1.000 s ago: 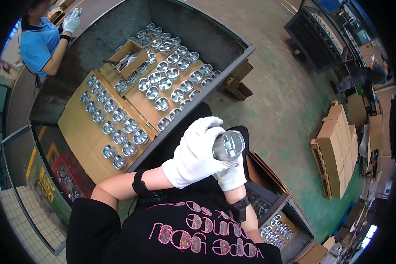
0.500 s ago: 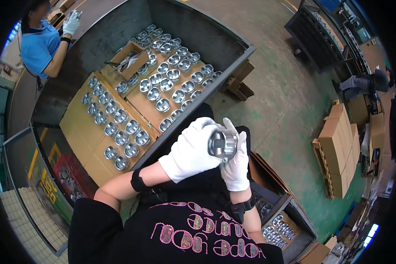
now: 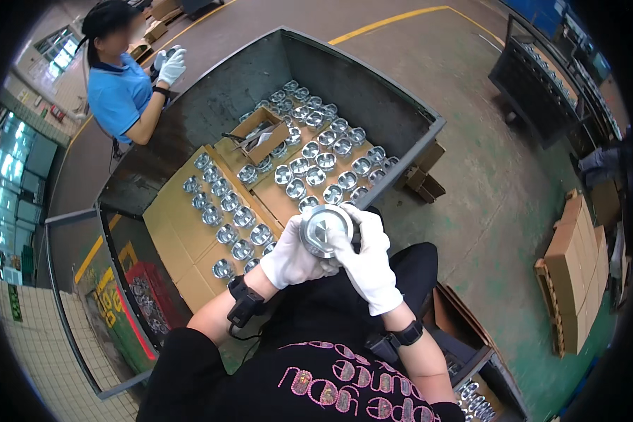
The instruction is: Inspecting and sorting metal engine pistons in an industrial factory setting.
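A shiny metal piston [image 3: 318, 228] is held up in front of me, its round crown facing me. My left hand [image 3: 288, 259], in a white glove, is closed around its left and lower side. My right hand [image 3: 370, 266], also gloved in white, grips it from the right, with a finger laid over the crown. Beyond my hands, several rows of pistons [image 3: 243, 216] stand on brown cardboard sheets [image 3: 179, 243] inside a large dark metal bin [image 3: 359, 81]. A small open cardboard box [image 3: 266, 145] with dark items in it sits among them.
Across the bin, at the left, a co-worker in a blue shirt [image 3: 116, 98] holds something in gloved hands. A red crate [image 3: 151, 281] of metal parts stands left of the bin. Stacked cartons [image 3: 573, 274] sit on a pallet at right; more pistons [image 3: 477, 402] lie low beside me.
The piston has been turned from its side so that its crown faces me. My right hand has moved over its face. The view has shifted, bringing more of the co-worker into sight.
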`<action>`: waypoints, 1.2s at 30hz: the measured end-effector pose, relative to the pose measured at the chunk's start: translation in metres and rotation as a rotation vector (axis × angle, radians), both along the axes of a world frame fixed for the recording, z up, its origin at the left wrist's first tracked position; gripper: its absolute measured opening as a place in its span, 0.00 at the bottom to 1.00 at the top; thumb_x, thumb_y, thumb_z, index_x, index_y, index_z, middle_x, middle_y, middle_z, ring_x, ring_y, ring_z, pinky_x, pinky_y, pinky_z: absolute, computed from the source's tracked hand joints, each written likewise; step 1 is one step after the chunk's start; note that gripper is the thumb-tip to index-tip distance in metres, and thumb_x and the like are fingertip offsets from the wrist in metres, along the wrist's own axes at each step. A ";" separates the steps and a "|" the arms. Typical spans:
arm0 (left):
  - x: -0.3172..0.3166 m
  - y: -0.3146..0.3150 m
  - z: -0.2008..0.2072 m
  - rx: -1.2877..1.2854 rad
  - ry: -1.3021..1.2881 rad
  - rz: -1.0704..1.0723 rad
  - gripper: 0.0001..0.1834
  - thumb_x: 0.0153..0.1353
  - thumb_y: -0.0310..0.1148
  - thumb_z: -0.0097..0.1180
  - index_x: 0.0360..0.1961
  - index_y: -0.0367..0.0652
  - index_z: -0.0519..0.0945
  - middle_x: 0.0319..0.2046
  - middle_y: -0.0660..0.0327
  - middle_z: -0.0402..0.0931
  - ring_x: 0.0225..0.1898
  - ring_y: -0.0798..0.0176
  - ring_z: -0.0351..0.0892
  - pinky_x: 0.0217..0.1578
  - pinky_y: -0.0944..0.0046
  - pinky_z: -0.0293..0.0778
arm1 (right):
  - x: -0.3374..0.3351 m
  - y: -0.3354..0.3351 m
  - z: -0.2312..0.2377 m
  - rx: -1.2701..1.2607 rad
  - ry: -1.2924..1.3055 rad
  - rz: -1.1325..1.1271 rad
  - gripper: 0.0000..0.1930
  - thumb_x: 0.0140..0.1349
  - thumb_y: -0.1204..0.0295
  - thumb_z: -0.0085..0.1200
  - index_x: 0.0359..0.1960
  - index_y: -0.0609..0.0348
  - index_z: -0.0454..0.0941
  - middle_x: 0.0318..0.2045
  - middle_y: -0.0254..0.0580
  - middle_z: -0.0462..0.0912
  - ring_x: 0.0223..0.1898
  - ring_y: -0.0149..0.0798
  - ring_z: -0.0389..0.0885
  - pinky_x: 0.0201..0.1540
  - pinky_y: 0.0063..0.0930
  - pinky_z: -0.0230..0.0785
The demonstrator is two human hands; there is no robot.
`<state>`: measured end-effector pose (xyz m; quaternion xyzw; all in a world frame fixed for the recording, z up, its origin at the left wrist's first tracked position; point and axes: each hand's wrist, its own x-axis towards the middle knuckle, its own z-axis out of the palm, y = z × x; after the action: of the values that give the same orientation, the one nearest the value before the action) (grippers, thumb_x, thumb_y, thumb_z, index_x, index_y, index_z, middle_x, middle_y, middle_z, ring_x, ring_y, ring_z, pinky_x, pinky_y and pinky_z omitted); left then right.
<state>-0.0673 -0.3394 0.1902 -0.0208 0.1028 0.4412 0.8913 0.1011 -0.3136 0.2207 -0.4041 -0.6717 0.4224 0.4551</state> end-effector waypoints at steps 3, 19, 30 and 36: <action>-0.014 -0.001 0.011 0.055 0.018 -0.035 0.34 0.57 0.63 0.51 0.53 0.46 0.75 0.45 0.47 0.75 0.33 0.58 0.69 0.29 0.66 0.65 | -0.005 0.006 -0.007 0.110 -0.074 -0.055 0.15 0.62 0.76 0.51 0.51 0.63 0.74 0.40 0.49 0.77 0.41 0.44 0.80 0.44 0.33 0.72; -0.128 -0.061 0.011 -0.048 0.391 0.497 0.31 0.62 0.61 0.42 0.53 0.49 0.74 0.41 0.53 0.78 0.34 0.58 0.73 0.33 0.60 0.67 | -0.017 0.005 -0.078 0.465 -0.613 0.162 0.26 0.52 0.76 0.57 0.56 0.53 0.72 0.57 0.47 0.71 0.62 0.61 0.64 0.60 0.49 0.62; -0.126 -0.063 0.003 -0.030 0.474 0.484 0.27 0.65 0.57 0.40 0.53 0.50 0.73 0.45 0.58 0.76 0.40 0.59 0.73 0.40 0.57 0.69 | -0.016 0.005 -0.077 0.441 -0.650 0.178 0.27 0.53 0.75 0.56 0.59 0.50 0.71 0.58 0.46 0.71 0.63 0.61 0.63 0.62 0.46 0.62; -0.103 -0.057 0.016 -0.109 0.577 0.450 0.25 0.65 0.56 0.43 0.53 0.51 0.73 0.45 0.60 0.76 0.40 0.58 0.74 0.40 0.58 0.70 | -0.016 0.001 -0.070 0.390 -0.674 0.148 0.24 0.54 0.66 0.60 0.55 0.49 0.74 0.56 0.41 0.72 0.63 0.56 0.63 0.59 0.71 0.51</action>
<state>-0.1699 -0.3962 0.2058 0.0346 0.3660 0.6077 0.7040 0.0854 -0.3124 0.1507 -0.3764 -0.8785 0.1620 0.2455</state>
